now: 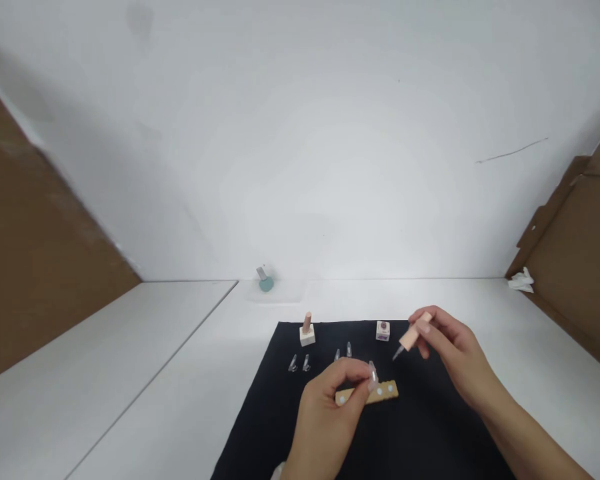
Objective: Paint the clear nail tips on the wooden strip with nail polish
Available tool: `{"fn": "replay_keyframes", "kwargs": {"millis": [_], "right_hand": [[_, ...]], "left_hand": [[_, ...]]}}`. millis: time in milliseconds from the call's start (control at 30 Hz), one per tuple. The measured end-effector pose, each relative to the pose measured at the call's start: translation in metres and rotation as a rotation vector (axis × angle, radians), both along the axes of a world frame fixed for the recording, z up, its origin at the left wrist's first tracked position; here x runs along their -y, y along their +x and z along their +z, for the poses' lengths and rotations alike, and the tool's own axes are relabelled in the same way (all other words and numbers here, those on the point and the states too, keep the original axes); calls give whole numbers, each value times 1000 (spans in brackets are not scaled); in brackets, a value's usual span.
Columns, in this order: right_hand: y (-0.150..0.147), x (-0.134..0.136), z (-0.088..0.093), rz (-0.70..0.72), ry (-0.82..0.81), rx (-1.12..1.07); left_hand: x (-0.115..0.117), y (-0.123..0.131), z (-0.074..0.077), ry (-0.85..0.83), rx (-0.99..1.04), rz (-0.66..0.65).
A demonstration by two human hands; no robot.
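My left hand (334, 410) is closed, pinching a clear false nail tip (373, 373) between thumb and fingertips. It hovers over a tan bar with white dots (387, 390), hiding part of it. My right hand (447, 343) grips a peach nail polish cap with brush (414, 333); the brush points down and left, apart from the nail tip. An open square polish bottle (383, 331) stands just left of the right hand. Clear nail tips lie on the black mat: a left pair (299, 363) and two others (349, 349) behind my left hand.
A white-based polish bottle with a pinkish-brown cap (307, 330) stands at the black mat's (405, 440) back left. Behind it, a teal bottle (265, 281) rests on a clear tray (280, 293) by the wall. Crumpled white tissue (521, 281) lies at the far right beside brown cardboard (580, 267).
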State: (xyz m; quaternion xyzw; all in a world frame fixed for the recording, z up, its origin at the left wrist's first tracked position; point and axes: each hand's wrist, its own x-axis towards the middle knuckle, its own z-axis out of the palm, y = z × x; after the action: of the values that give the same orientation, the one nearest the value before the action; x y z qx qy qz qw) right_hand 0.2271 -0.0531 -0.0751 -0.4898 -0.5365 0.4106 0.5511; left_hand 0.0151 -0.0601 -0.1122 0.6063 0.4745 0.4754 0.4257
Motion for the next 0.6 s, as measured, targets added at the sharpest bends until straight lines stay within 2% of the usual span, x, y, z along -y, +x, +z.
{"fn": "replay_keyframes", "kwargs": {"millis": [133, 267, 367, 467, 600], "right_hand": [[-16, 21, 8, 147, 53, 150], [-24, 32, 6, 250, 171, 324], [-24, 34, 3, 218, 206, 334], [-23, 34, 3, 175, 217, 344], [-25, 31, 2, 191, 265, 415]], "left_hand": [[-4, -7, 1, 43, 93, -97], [-4, -12, -6, 52, 133, -180], [-3, -15, -9, 65, 114, -228], [-4, -17, -11, 90, 102, -223], [-3, -17, -11, 96, 79, -246]]}}
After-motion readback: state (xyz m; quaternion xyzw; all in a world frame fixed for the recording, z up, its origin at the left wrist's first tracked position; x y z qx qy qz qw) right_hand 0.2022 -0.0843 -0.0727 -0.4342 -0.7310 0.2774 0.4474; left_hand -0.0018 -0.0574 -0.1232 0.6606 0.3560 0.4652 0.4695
